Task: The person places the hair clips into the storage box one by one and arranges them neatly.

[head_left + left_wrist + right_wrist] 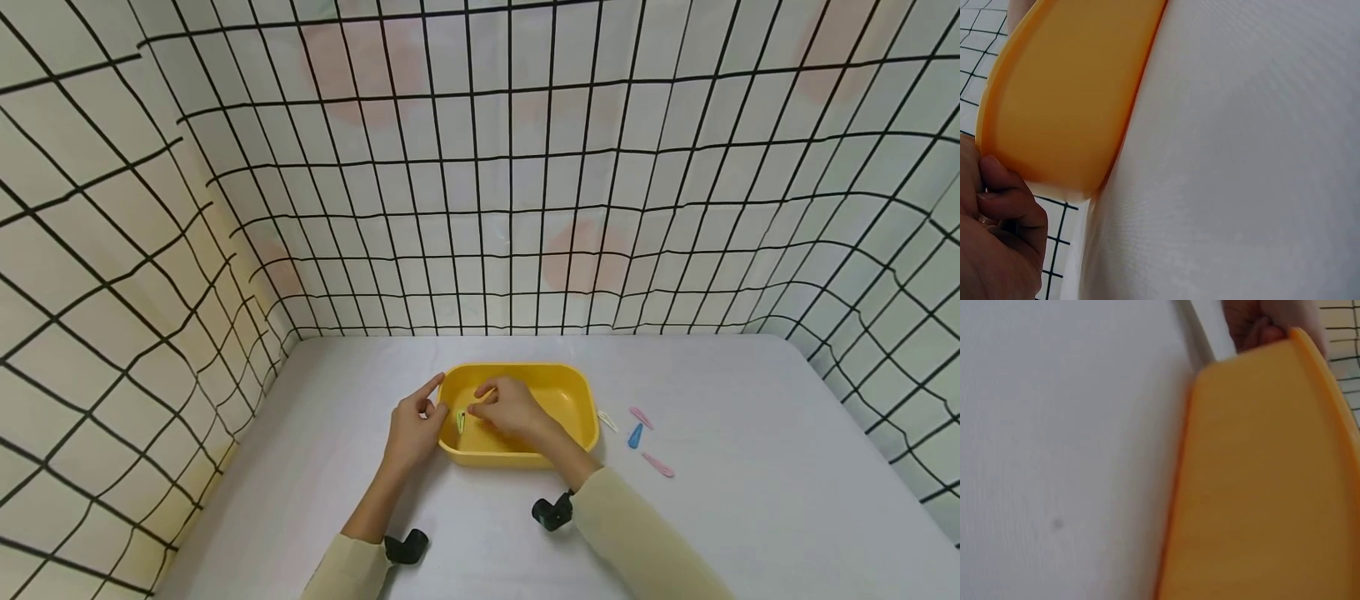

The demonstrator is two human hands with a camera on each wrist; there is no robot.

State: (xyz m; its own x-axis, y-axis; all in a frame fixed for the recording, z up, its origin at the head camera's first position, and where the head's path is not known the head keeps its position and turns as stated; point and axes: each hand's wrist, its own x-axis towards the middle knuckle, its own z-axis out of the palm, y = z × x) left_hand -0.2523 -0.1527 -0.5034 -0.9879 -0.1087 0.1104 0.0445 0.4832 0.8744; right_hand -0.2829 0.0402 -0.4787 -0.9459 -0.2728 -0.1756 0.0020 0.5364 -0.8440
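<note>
My left hand (411, 429) grips the left rim of a yellow plastic tray (517, 458), its thumb near the inside wall; the left wrist view shows curled fingers (1013, 206) at the tray's edge. Inside the tray, my right hand (513, 408) reaches toward the left end, thumb and index finger bent with a gap between them. Just left of those fingertips is a small green hair clip (461, 422) in the tray. The right hand does not show in its own wrist view, where the tray's side (1260, 475) fills much of the picture.
Right of the tray on the white tabletop (750, 467) lie a pale hair clip (607, 421), a blue hair clip (635, 436), an upper pink hair clip (641, 417) and a lower pink hair clip (658, 465). A black wire grid (510, 208) surrounds the back and sides.
</note>
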